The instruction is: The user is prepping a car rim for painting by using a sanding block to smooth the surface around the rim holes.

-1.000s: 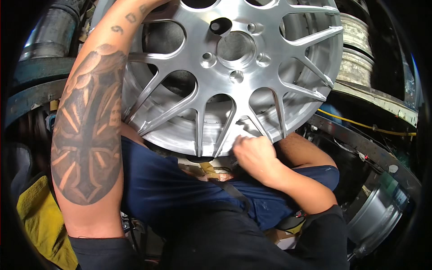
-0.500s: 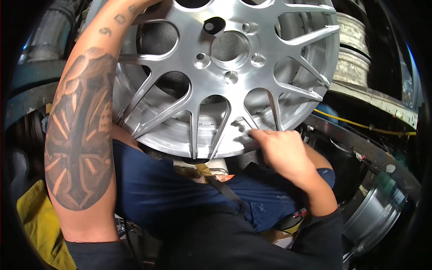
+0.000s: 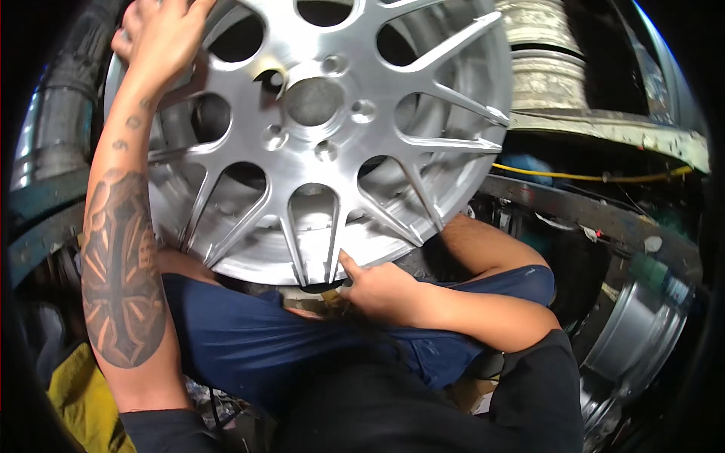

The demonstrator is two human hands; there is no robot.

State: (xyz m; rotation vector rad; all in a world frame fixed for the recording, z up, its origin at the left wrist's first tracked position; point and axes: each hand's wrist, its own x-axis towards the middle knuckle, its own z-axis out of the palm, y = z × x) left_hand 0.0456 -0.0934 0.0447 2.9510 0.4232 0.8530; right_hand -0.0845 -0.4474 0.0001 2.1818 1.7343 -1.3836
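A bare silver alloy wheel rim (image 3: 385, 143) with many split spokes leans in front of me, its lower edge between my legs. My left hand (image 3: 162, 41) grips its upper left edge, the thumb side over the face and several fingers at the outer side. Down at the bottom of the rim is my right hand (image 3: 381, 291). Its index finger is stretched out and touches the base of a lower spoke, with the thumb apart below. The other fingers are curled, and nothing shows in this hand.
Two whitish, worn wheel barrels (image 3: 540, 75) are stacked on a shelf (image 3: 612, 132) at the right, with a yellow cable (image 3: 589, 177) below. Another silver rim (image 3: 638, 336) stands at the lower right. A yellow cloth (image 3: 87, 400) hangs at the lower left.
In view, the wheel rim has shifted left and slightly down. My right hand has moved left along its bottom edge to another spoke. More of my left hand now shows.
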